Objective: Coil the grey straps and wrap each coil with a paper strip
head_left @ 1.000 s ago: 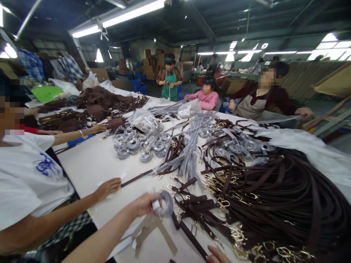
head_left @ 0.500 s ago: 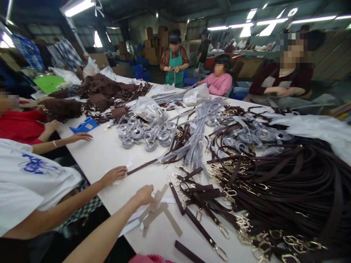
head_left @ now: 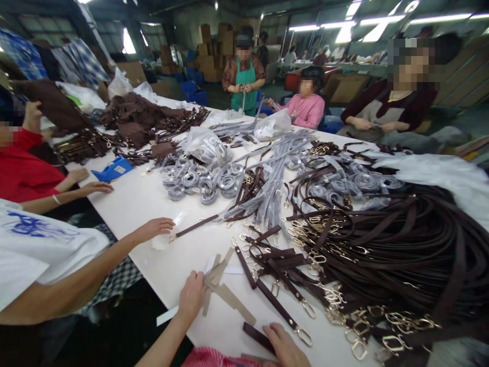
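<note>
My left hand (head_left: 193,295) lies flat on the white table (head_left: 133,204), fingertips on the near end of a few tan paper strips (head_left: 229,298) that fan out to the right. My right hand (head_left: 284,346) rests at the table's near edge, fingers apart, touching a short dark brown strap piece (head_left: 257,336). Just beyond it lie brown straps with gold clasps (head_left: 280,306). Neither hand grips anything.
A big heap of dark brown straps (head_left: 401,244) fills the right side. Grey wrapped coils (head_left: 198,183) and wrapped strap bundles (head_left: 267,188) lie mid-table. A co-worker's hand (head_left: 155,228) on my left holds a strap end. Other people sit around the table.
My left hand held a grey wrapped coil a second ago; it let the coil go and came down on the tan strips. My right hand has come further into view at the near edge.
</note>
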The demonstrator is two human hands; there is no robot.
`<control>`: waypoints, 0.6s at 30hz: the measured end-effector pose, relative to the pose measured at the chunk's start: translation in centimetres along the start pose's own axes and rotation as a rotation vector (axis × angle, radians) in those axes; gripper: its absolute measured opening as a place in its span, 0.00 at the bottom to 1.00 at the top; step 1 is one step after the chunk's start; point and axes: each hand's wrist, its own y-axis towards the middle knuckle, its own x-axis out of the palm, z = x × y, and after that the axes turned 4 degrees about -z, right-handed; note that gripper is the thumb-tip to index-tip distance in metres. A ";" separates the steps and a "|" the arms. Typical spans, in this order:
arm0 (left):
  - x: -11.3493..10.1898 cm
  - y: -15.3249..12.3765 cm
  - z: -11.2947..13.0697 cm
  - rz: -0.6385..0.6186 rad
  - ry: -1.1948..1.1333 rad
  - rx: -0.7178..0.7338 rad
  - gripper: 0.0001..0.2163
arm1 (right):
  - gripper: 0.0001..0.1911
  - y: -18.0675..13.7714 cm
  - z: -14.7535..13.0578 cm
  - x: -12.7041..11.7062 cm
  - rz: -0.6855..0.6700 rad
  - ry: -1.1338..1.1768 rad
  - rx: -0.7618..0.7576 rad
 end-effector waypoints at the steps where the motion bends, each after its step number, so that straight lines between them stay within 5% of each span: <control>1: 0.2 0.2 0.3 0.021 -0.012 -0.001 0.10 | 0.35 0.2 0.4 0.9 -0.010 -0.080 -0.059; 5: 1.6 -0.4 -0.3 0.113 -0.056 0.042 0.20 | 0.43 -0.4 2.1 2.6 -0.044 -0.226 -0.189; 8: 4.4 -2.5 -3.2 0.286 -0.040 0.062 0.28 | 0.46 -1.7 2.8 2.4 -0.100 -0.151 -0.111; 12: 8.7 -4.9 -6.1 0.439 -0.046 -0.035 0.27 | 0.33 -2.3 2.9 1.2 0.004 -0.081 0.024; 18: 8.3 -2.9 -1.6 0.356 -0.292 -0.185 0.31 | 0.14 -1.0 2.2 -1.5 0.000 0.015 0.072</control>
